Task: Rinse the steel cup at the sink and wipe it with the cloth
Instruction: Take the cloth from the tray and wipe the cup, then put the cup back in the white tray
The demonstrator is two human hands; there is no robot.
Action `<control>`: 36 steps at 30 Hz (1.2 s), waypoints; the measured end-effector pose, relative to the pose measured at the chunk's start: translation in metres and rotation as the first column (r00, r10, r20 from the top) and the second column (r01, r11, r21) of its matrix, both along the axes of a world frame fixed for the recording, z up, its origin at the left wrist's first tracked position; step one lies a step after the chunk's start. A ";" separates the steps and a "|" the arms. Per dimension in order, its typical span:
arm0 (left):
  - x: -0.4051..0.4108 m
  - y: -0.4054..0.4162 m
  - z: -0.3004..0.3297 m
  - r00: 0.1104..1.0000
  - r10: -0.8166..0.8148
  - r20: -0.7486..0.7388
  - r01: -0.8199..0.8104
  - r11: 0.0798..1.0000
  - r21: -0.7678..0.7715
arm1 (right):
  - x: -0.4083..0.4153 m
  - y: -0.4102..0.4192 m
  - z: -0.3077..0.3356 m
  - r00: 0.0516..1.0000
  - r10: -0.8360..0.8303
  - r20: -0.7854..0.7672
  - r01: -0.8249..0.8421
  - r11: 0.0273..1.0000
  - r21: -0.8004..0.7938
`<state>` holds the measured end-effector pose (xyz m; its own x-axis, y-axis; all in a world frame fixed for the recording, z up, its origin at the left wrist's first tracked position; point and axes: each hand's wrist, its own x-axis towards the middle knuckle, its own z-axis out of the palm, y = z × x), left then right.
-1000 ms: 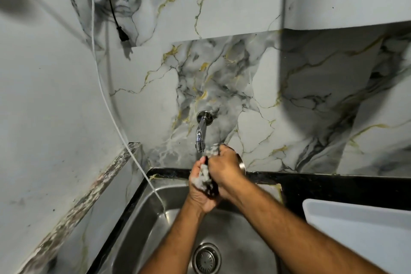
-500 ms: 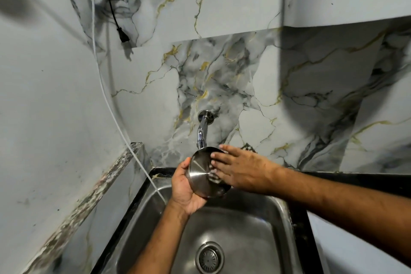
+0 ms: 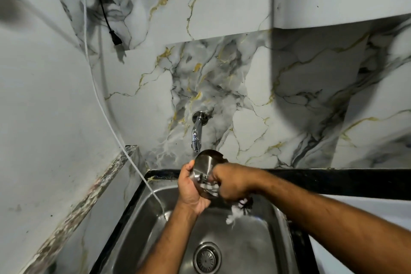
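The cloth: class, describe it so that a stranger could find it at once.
Start at the steel sink below the marble wall. Above it the right hand presses into the steel cup. The cloth dangles below that fist, the only soft, pale, ragged thing among metal.

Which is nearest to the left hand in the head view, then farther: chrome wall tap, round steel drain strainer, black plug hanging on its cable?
From the left hand:
1. Chrome wall tap, just above, on the marble wall.
2. Round steel drain strainer, below, in the sink floor.
3. Black plug hanging on its cable, far up, to the left.
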<state>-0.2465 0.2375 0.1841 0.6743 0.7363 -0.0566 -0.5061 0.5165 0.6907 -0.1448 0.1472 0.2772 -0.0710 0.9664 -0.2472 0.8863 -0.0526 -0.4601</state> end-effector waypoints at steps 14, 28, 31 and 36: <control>0.074 -0.079 -0.023 0.954 0.073 -0.291 -0.106 0.989 -0.099 | 0.134 -0.101 -0.087 -0.092 -0.365 -0.926 0.749 0.588 -0.306; 0.250 -0.241 -0.147 0.287 0.300 -0.910 0.232 0.899 0.370 | 0.285 -0.304 -0.200 0.043 -0.863 -0.504 0.994 0.086 -0.062; 0.267 -0.261 -0.165 0.216 0.293 -0.931 0.323 0.879 0.352 | 0.307 -0.333 -0.223 0.197 -0.938 -0.285 0.979 0.205 0.001; 0.270 -0.273 -0.170 0.120 0.326 -0.938 0.378 0.858 0.347 | 0.321 -0.350 -0.254 0.337 -0.940 -0.052 0.939 0.331 0.097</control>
